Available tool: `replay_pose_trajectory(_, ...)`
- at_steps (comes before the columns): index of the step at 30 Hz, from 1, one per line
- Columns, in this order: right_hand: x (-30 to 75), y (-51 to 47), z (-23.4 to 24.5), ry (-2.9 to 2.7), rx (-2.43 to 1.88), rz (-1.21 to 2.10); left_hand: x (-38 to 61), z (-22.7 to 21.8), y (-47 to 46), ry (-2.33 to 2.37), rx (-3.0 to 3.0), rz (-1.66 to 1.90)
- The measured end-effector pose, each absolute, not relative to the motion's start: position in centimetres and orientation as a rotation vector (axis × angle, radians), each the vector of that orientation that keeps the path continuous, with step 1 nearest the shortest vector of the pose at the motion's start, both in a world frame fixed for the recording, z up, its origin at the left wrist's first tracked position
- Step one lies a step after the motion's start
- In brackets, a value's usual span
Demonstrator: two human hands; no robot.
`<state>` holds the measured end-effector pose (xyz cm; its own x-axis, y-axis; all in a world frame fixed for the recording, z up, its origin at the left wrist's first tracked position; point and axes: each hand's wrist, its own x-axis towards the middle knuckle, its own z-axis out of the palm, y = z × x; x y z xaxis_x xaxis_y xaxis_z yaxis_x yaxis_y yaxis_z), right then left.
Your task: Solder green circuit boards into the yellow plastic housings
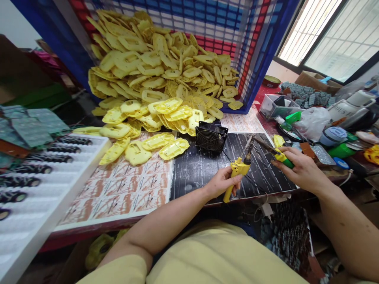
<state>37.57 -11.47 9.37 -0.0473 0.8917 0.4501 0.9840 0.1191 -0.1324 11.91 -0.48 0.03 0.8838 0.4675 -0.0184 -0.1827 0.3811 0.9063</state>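
Observation:
My left hand (223,181) is closed round the yellow grip of a soldering gun (240,167), whose metal tip points up and away from me. My right hand (304,167) is wrapped round a long dark metal tool with a green-and-yellow handle (284,158). The far end of this tool meets or nearly meets the soldering gun's tip; I cannot tell if they touch. Both tools are over a black mat (195,177). A small black fan (211,138) stands just beyond my left hand. Several yellow plastic shells (174,148) lie left of the fan.
A blue crate (256,75) lies on its side at the back, yellow shells spilling from it. At left, a white ridged tray (56,173) holds black wired parts. A clear plastic box (278,105), a plastic bag (314,122) and a white bottle (351,108) crowd the right side.

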Motion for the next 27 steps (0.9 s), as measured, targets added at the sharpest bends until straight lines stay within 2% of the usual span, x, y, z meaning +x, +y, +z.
replay_pose_trajectory(11, 37.44, -11.38, 9.53, -1.998, -1.78, -0.149, 11.93, -0.05, -0.42, 0.311, 1.1, 0.423)
replay_pose_trajectory(27, 37.36, -11.64, 9.99, -2.02, -1.841, -0.337, 12.07, 0.22, -0.51, 0.358, 1.11, 0.443)
